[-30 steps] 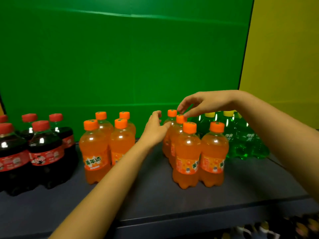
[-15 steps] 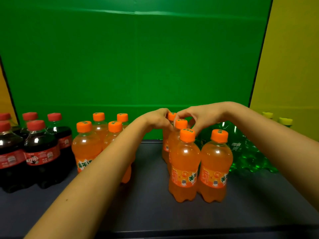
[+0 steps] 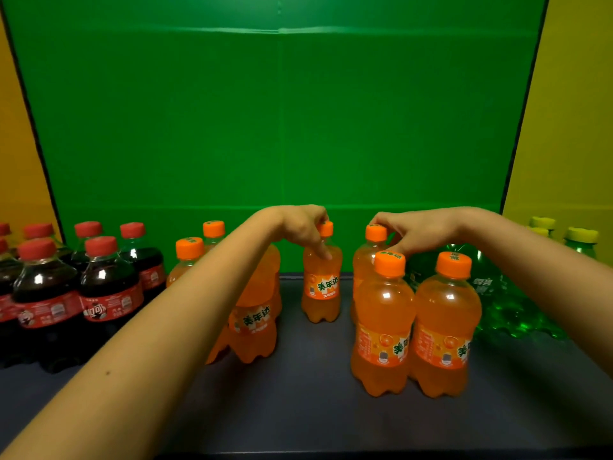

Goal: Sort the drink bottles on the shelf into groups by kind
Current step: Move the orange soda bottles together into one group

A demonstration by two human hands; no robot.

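Head view, along the shelf (image 3: 308, 410): cola bottles (image 3: 49, 293) stand far left, then the orange group (image 3: 255, 313). Your left hand (image 3: 298, 227) has its grip clamped round the neck of an upright orange bottle (image 3: 321, 287) just right of that group, so its move is probably leftward. Your right hand (image 3: 414, 232) pinches the rear orange bottle (image 3: 365, 268) by its cap; green bottles (image 3: 497, 293) stand right.

Both arms are bare from the frame edge to the wrists. The left forearm (image 3: 172, 320) shows one small dark mole (image 3: 106, 372) on its upper side; the right forearm (image 3: 544, 260) is smooth. The left hand (image 3: 300, 227) and right hand (image 3: 414, 232) are bare, with slender fingers (image 3: 323, 252)
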